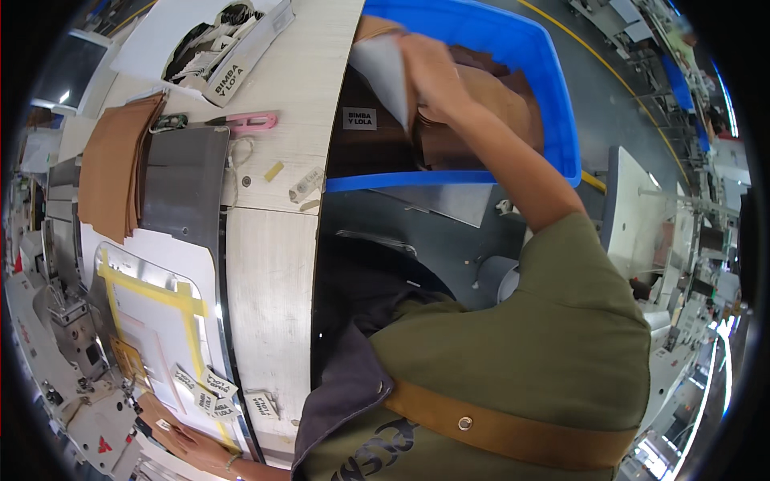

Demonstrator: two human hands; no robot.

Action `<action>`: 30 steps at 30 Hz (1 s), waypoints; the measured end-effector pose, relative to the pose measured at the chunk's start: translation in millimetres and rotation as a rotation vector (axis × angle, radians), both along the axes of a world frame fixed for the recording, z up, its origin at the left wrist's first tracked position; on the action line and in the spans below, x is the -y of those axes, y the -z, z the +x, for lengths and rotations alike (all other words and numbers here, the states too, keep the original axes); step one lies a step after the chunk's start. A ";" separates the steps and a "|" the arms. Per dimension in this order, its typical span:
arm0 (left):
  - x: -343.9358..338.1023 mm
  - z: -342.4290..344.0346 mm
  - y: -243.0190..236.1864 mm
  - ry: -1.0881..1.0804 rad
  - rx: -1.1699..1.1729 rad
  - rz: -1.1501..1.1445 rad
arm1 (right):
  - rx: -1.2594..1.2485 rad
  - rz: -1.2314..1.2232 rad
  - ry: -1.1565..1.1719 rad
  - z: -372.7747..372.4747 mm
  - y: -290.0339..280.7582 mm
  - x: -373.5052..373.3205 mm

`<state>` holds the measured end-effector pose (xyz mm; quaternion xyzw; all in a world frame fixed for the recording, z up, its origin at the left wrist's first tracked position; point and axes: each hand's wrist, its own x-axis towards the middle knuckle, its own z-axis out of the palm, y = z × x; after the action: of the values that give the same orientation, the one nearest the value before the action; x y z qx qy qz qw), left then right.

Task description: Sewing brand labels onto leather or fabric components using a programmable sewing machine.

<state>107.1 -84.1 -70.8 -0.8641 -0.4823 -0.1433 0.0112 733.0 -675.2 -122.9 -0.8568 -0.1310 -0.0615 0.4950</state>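
My right hand (433, 76) reaches over the blue bin (449, 179), closed on the edge of a bent panel (381, 70) with a pale grey underside. The hand is slightly blurred. Below it in the bin lie stacked brown panels (481, 120) and a dark brown panel (377, 152) bearing a white printed label (360, 119). At the lower left, my left hand (192, 449) is at a brown piece (158, 418) beside the sewing machine (100, 425). Its fingers are too small and dim to read. Several white labels (207, 394) lie near it.
A stack of brown panels (120, 164) lies on the table's left. Pink-handled snips (255, 121) and a white box of labels (233, 76) sit at the back. Yellow tape (148, 290) frames a sheet near the machine. The bin adjoins the table's right edge.
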 end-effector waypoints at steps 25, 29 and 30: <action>-10.2 -10.8 8.8 -0.016 -0.054 0.068 | -0.021 -1.012 -0.102 -76.2 -79.6 126.0; 8.7 4.9 -2.9 -0.082 -0.093 0.054 | 0.147 -0.965 -0.267 -115.2 5.6 107.7; 11.7 8.4 -3.3 -0.077 -0.135 0.081 | 0.145 -0.960 -0.266 -114.6 2.1 107.4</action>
<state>115.5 -95.8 -67.6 -0.8515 -0.5072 -0.1033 0.0842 618.5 -782.6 -125.0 -0.9573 -0.2863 0.0099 0.0384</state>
